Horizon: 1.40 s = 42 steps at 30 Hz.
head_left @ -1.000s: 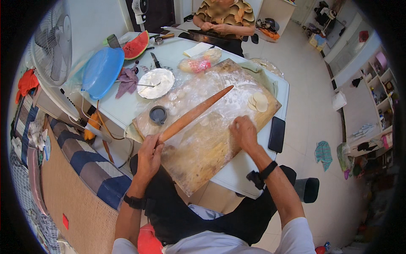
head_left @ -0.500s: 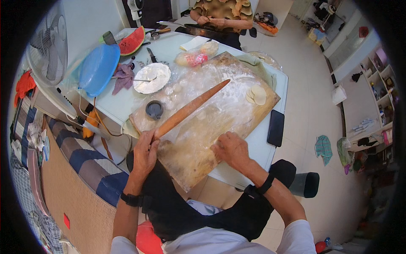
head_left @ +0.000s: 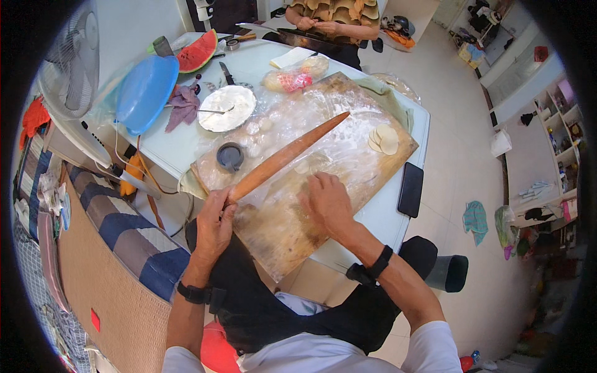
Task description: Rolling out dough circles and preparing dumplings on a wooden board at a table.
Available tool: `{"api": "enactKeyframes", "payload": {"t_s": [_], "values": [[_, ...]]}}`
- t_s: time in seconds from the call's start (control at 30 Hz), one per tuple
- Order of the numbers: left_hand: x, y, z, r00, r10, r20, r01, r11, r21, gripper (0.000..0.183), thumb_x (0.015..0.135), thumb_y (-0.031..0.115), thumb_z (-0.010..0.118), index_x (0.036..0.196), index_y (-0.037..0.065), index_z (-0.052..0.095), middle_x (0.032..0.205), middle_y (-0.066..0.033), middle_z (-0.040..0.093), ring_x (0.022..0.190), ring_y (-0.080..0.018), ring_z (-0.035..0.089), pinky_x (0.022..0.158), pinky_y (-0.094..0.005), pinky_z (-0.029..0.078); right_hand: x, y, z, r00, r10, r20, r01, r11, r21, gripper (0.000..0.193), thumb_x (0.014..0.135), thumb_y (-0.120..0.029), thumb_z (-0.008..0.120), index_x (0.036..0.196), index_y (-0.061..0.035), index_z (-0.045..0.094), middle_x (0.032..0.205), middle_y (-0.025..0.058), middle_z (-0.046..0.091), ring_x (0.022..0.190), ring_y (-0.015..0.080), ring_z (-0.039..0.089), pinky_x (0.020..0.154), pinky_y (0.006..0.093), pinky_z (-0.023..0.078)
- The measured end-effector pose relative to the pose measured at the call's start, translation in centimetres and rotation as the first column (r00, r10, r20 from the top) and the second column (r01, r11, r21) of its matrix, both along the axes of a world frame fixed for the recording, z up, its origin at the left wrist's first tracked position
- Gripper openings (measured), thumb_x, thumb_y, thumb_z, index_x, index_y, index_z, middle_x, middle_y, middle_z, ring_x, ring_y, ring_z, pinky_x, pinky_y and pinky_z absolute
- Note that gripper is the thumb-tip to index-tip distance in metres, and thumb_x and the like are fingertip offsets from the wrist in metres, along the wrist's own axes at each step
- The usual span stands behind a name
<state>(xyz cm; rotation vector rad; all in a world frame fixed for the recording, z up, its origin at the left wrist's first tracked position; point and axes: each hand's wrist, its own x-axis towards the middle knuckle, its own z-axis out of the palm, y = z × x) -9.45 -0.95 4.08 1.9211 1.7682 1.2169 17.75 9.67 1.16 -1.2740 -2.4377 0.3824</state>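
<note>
- Clocking from centre of board (head_left: 273, 242).
- Gripping near end of pin (head_left: 289, 157) with left hand (head_left: 214, 221), at 8 o'clock.
- Slanting pin over board, aiming tapered tip toward 2 o'clock.
- Curling right hand (head_left: 328, 198) over board at 5 o'clock; not managing to tell grip, fingers being blurred.
- Seeing overlapping rounds (head_left: 388, 142) on board, at 2 o'clock.
- Seeing grey cup (head_left: 230, 158) near pin, at 9 o'clock.
- Seeing phone (head_left: 410, 189) beside board, at 3 o'clock.

Soft light makes my desk (head_left: 376, 217) bright — the floor (head_left: 463, 161) goes dark at the lower right. My right hand (head_left: 329, 200) looks a bit blurry, and lines bend near the black edges.
</note>
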Motion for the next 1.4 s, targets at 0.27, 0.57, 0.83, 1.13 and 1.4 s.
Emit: {"api": "enactKeyframes", "payload": {"t_s": [0.27,0.57,0.83,1.13,1.4], "values": [[0.2,0.0,0.3,1.0,-0.01,0.021,0.01,1.0,0.013,0.037,0.098,0.001,0.063,0.135,-0.001,0.06,0.101,-0.014,0.059,0.091,-0.0268,0.061,0.084,-0.0358,0.05,-2.2,-2.0,-1.9,0.989,0.025,0.146,-0.029,0.999,0.027,0.099,0.101,-0.061,0.052,0.155,0.0183,0.026,0.163,0.0399,0.026,0.154,0.0541,0.023,0.125,0.0668,0.013],[0.6,-0.1,-0.1,0.997,-0.072,0.013,0.072,0.997,0.031,0.037,0.099,0.001,0.062,0.136,-0.002,0.059,0.101,-0.014,0.06,0.091,-0.0272,0.062,0.084,-0.0347,0.051,-0.6,-2.3,-2.1,0.998,0.009,-0.057,-0.008,1.0,0.022,0.08,0.099,-0.044,0.062,0.153,0.0098,0.038,0.159,0.0337,0.036,0.148,0.0528,0.032,0.122,0.0614,0.023],[0.9,-0.8,0.8,0.992,-0.089,-0.09,0.087,0.996,-0.028,0.036,0.097,0.002,0.062,0.133,-0.001,0.06,0.102,-0.0169,0.062,0.094,-0.0336,0.064,0.084,-0.0398,0.052,4.3,-4.7,-0.5,0.983,0.11,-0.148,-0.111,0.994,-0.001,0.042,0.086,-0.014,0.074,0.125,-0.0006,0.063,0.122,0.0198,0.062,0.113,0.0427,0.057,0.097,0.0481,0.05],[6.4,-3.6,-0.8,0.988,-0.124,-0.087,0.1,0.967,-0.235,0.032,0.097,0.005,0.062,0.129,0.002,0.062,0.103,-0.0207,0.061,0.096,-0.0419,0.064,0.083,-0.0465,0.053,7.6,-6.0,1.9,0.894,-0.071,-0.443,0.068,0.997,-0.023,0.04,0.088,-0.011,0.076,0.125,-0.0002,0.063,0.128,0.0208,0.061,0.12,0.0448,0.056,0.1,0.0482,0.049],[9.3,-2.1,-2.5,0.966,-0.172,-0.193,0.101,0.939,-0.329,0.032,0.095,0.007,0.064,0.127,0.004,0.062,0.113,-0.0171,0.062,0.109,-0.0397,0.062,0.089,-0.0462,0.053,12.1,-1.6,0.8,0.988,0.018,0.155,-0.041,0.988,0.146,0.062,0.1,-0.031,0.067,0.149,-0.0001,0.047,0.158,0.0246,0.041,0.149,0.0467,0.034,0.123,0.0561,0.03]]}}
